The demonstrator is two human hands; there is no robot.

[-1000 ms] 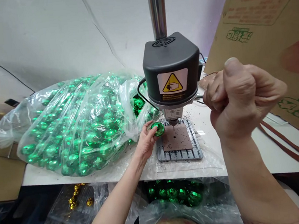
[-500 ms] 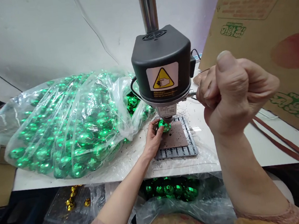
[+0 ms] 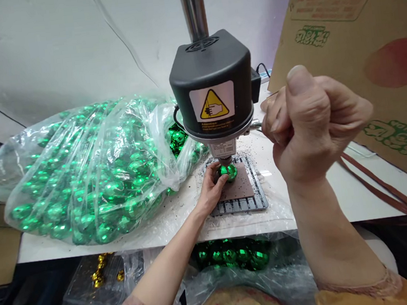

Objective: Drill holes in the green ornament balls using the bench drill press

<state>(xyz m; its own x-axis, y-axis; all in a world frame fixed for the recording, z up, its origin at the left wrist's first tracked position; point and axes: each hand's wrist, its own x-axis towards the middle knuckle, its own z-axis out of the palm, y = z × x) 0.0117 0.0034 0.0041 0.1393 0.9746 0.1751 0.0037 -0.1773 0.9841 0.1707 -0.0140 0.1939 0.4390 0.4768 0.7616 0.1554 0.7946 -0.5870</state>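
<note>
A small bench drill with a black head (image 3: 213,86) stands on a white table (image 3: 353,195). My left hand (image 3: 211,190) pinches a green faceted ball (image 3: 228,171) and holds it on the brown pad of the drill's base plate (image 3: 246,191), right under the chuck. My right hand (image 3: 313,121) is raised beside the drill head, fisted around the feed lever (image 3: 255,126), of which only a short metal stub shows.
A large clear plastic bag of green balls (image 3: 82,179) lies on the table's left. More green balls in plastic (image 3: 232,256) sit below the table's front edge. A tall cardboard box (image 3: 368,57) leans at the right, with a brown strap (image 3: 386,196) beside it. Gold beads (image 3: 100,275) lie below left.
My left hand has carried the green ball from the plate's left edge to beneath the chuck. My right fist has stayed closed on the lever and shifted slightly left with the view.
</note>
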